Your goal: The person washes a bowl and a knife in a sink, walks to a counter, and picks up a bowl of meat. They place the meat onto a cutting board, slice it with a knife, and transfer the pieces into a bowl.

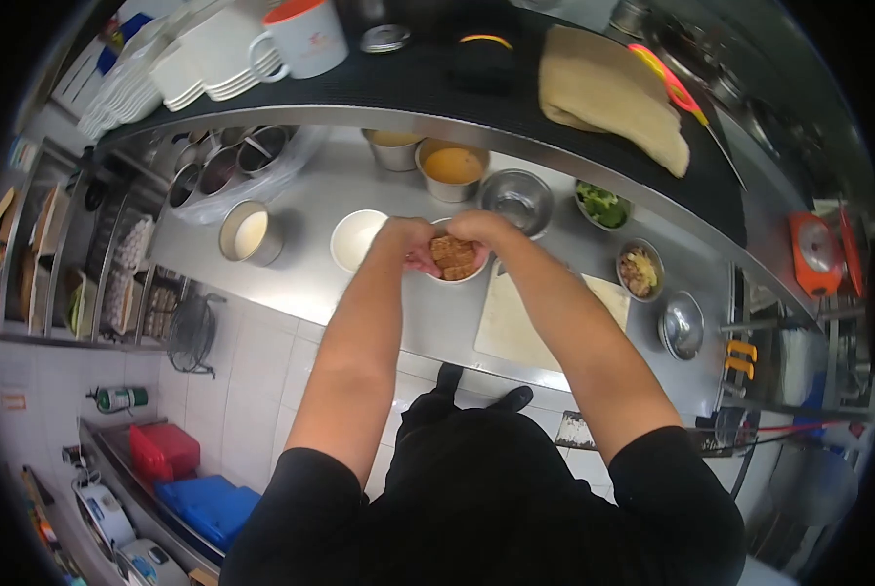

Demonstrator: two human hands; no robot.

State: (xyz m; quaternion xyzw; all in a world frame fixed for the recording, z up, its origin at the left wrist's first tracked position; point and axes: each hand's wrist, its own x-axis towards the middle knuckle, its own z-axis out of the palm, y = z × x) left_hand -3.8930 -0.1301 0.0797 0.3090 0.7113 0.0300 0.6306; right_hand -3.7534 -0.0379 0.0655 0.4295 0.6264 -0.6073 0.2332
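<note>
In the head view, both my hands are at a white bowl [444, 280] on the steel counter. Sliced brown food [454, 257], looking like a cut-up breaded cutlet, lies between them over the bowl. My left hand [415, 242] presses its left side, fingers curled against the slices. On the right side my right hand [477, 234] grips it the same way, with its fingers partly hidden. Another white bowl [358, 240] stands just left of my left hand. A cutting board [515, 319] lies under my right forearm, and a steel bowl [515, 200] sits behind my right hand.
Pots of orange liquid [453, 166] stand at the back. A green vegetable bowl [603, 205], a bowl of mixed food [640, 271] and a steel bowl [682, 324] are on the right. A raised shelf [408, 119] overhangs the counter, holding a mug [305, 44] and folded cloth [603, 93].
</note>
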